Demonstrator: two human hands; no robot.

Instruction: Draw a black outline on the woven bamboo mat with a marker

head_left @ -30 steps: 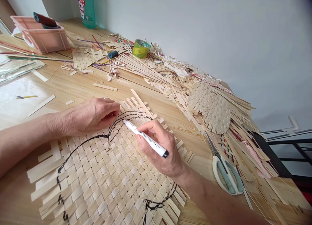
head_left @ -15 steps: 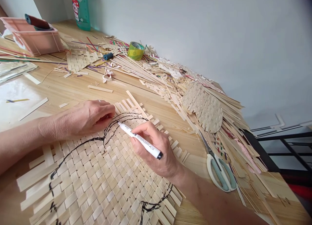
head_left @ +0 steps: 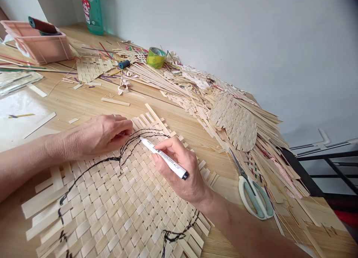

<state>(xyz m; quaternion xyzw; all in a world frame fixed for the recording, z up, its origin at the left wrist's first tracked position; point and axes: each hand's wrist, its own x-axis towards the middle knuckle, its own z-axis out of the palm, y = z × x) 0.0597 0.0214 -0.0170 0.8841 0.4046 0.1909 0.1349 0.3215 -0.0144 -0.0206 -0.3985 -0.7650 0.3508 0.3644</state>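
A woven mat of pale flat strips (head_left: 120,209) lies on the table, its strip ends sticking out unevenly around the edge. Black marker lines (head_left: 92,163) curve across its upper part and down both sides. My right hand (head_left: 181,168) grips a white marker (head_left: 165,158) with a black end, its tip touching the mat by the curved lines near the top. On the mat's upper left edge rests my left hand (head_left: 103,137), fingers curled closed; whether anything is pinched in them is hidden.
Scissors (head_left: 256,198) lie right of my right forearm. A smaller woven piece (head_left: 235,122) sits on heaped loose strips along the wall. Farther back are a tape roll (head_left: 156,57), a dark thread spool (head_left: 123,64), a pink basket (head_left: 53,49) and a green bottle (head_left: 93,12).
The marker tip has slid a little to the right and up along the curved lines, my right hand moving with it. My left hand stays in place on the mat.
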